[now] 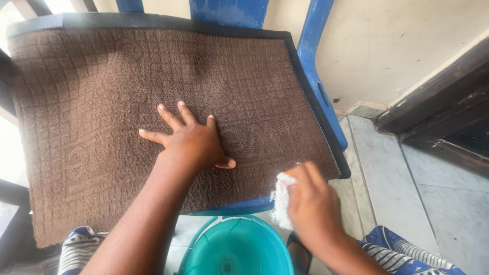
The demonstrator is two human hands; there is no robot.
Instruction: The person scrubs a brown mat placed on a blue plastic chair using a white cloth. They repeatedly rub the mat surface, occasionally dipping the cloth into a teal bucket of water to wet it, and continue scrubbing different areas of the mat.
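**Two hands on a brown mat**

One brown mat (102,102) lies draped over a blue chair (310,61). A teal bucket (237,249) stands below. The left hand (191,142) presses flat on the mat, fingers spread. The right hand (313,203) pinches a white cloth (280,196) at the mat's edge.

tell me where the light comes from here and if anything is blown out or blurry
Head view: daylight enters from the left, where the upper-left corner and left edge are blown out white; the brown mat is evenly lit and its texture sharp; the left hand is crisp, while the right hand and its white cloth look slightly motion-blurred; the teal bucket shows no strong glare.
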